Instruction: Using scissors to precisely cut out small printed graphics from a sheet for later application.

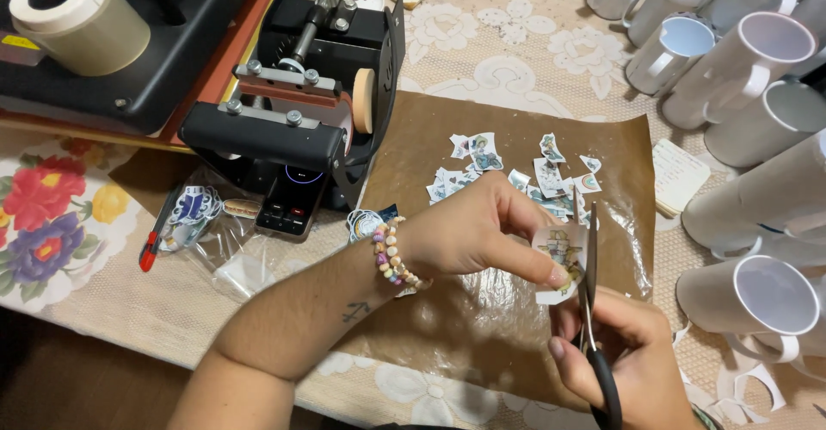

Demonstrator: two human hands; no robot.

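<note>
Brown paper sheet (482, 309) below: left hand (469, 236) pinches a printed cutout (559, 262); right hand (624, 348) grips black scissors (592, 309).

A lace-clothed table (516, 43) bears brown paper (482, 309) (scattered with cutouts (516, 172)), white mugs (748, 60) and a mug press (301, 111).

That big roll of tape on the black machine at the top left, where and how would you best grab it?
Probably around its outer curved wall, coming from above. The tape roll lies on its side atop the black press, hollow core facing the camera's left, so the upper curve is free. Both the left hand and right hand are busy cutting paper.
</note>
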